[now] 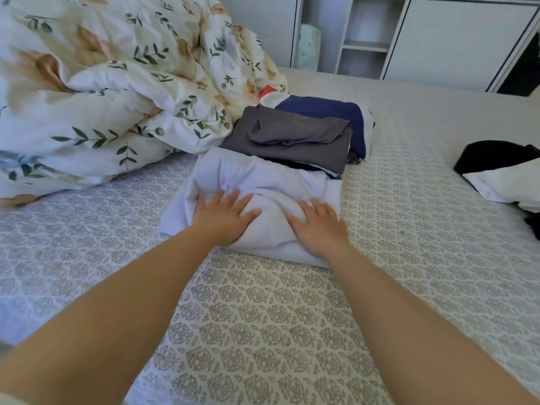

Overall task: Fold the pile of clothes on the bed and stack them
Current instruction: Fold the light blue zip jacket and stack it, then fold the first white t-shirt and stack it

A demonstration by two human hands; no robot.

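Your left hand (223, 217) and right hand (317, 226) both lie flat on the folded pale lavender cotton garment (263, 194), fingers straight and slightly spread, pressing the cloth down rather than pinching it. The garment sits on the patterned grey-and-white bedsheet (263, 317), directly under your palms.

Just beyond your fingertips, touching the far edge of the lavender piece, lies a folded dark grey garment (292, 138), and past that a folded navy blue garment (330, 112) with a scrap of red and white cloth (270, 93) showing behind it. These look already folded and roughly stacked, so the task seems well along.

You probably have this lavender piece left to flatten and lift onto the stack. Well off to the right of your right fingers, a loose heap of black and white clothing (502, 171) seems unfolded and likely remains to be done.

To the left of your left fingers, a crumpled floral duvet (102, 83) is heaped on the bed. Far beyond the stack, white cupboards with open shelves (368, 39) line the wall.
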